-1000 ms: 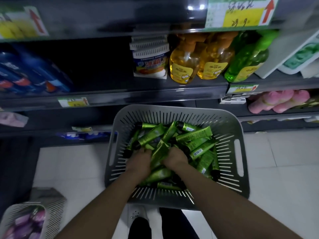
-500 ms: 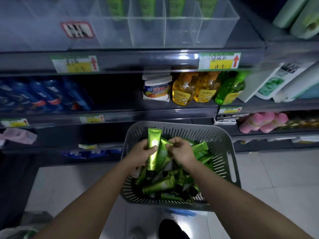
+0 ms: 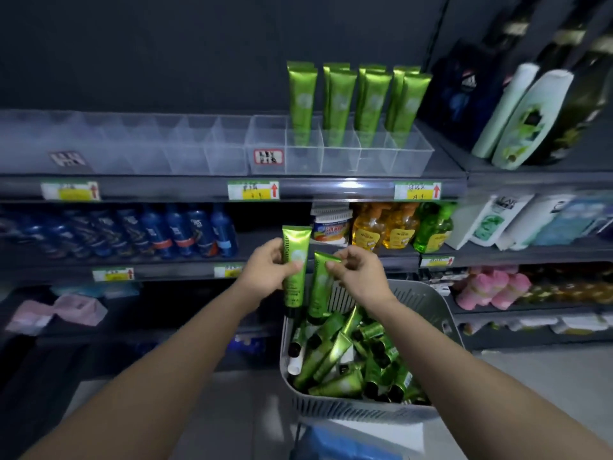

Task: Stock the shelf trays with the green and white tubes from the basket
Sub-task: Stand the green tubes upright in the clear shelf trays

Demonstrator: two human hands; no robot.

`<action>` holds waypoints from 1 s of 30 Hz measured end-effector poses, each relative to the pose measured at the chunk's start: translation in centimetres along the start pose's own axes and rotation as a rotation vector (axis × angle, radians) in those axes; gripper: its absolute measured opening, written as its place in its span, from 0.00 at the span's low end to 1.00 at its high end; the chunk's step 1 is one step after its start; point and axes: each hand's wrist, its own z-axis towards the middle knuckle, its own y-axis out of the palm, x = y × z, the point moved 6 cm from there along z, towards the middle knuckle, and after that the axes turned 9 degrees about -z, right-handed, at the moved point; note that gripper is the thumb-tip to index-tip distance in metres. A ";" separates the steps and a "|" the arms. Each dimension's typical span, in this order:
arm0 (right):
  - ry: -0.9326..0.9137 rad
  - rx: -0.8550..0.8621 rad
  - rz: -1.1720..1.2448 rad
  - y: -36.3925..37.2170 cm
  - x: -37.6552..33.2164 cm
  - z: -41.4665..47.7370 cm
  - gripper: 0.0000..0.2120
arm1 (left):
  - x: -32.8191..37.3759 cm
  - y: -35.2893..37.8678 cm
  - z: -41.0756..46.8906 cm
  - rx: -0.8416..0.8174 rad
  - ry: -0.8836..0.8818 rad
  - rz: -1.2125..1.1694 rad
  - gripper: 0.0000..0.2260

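Note:
My left hand (image 3: pixel 270 267) grips an upright green tube (image 3: pixel 296 260), cap down, above the basket's left edge. Just to its right, my right hand (image 3: pixel 360 273) pinches the top of a second green tube (image 3: pixel 321 287) that hangs tilted. Below them the grey slotted basket (image 3: pixel 428 307) holds several more green tubes (image 3: pixel 348 360) and a white one (image 3: pixel 296 361). On the top shelf a clear divided tray (image 3: pixel 341 157) has several green tubes (image 3: pixel 355 97) standing in its back compartments. A second clear tray (image 3: pixel 132 144) sits to its left.
Blue bottles (image 3: pixel 172 234) and yellow and green pump bottles (image 3: pixel 401 229) fill the shelf under the trays. White and dark bottles (image 3: pixel 527 117) stand at the upper right. Pink packs (image 3: pixel 494 288) lie lower right. Price labels (image 3: pixel 253 190) line the shelf edges.
Both hands have risen out of the basket, each with a green tube. The view has tilted up, so the top shelf trays with standing tubes now show.

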 end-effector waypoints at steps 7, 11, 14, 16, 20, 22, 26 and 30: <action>-0.189 0.062 -0.023 -1.7 -7.9 0.4 0.09 | 7.6 -2.1 0.3 0.030 0.148 -0.027 0.06; -0.260 0.084 -0.012 -2.9 -11.4 2.2 0.09 | 11.9 -3.2 1.7 0.035 0.214 0.026 0.07; -0.320 0.079 -0.018 -3.6 -14.0 3.6 0.10 | 15.0 -3.9 2.8 0.063 0.276 0.006 0.09; -0.366 0.089 -0.032 -4.2 -15.7 4.6 0.11 | 17.1 -4.3 3.6 0.076 0.336 0.020 0.09; -0.442 0.121 -0.052 -5.2 -19.3 6.2 0.11 | 20.8 -5.4 5.3 0.118 0.431 0.026 0.07; -0.462 0.140 -0.043 -5.5 -20.8 7.0 0.11 | 22.3 -5.8 6.2 0.133 0.448 0.023 0.07; -0.495 0.159 0.001 -5.9 -23.4 8.4 0.11 | 24.3 -6.6 8.3 0.144 0.462 0.001 0.09; -0.525 0.184 0.030 -5.6 -25.5 10.0 0.13 | 25.8 -7.2 10.6 0.145 0.481 -0.020 0.10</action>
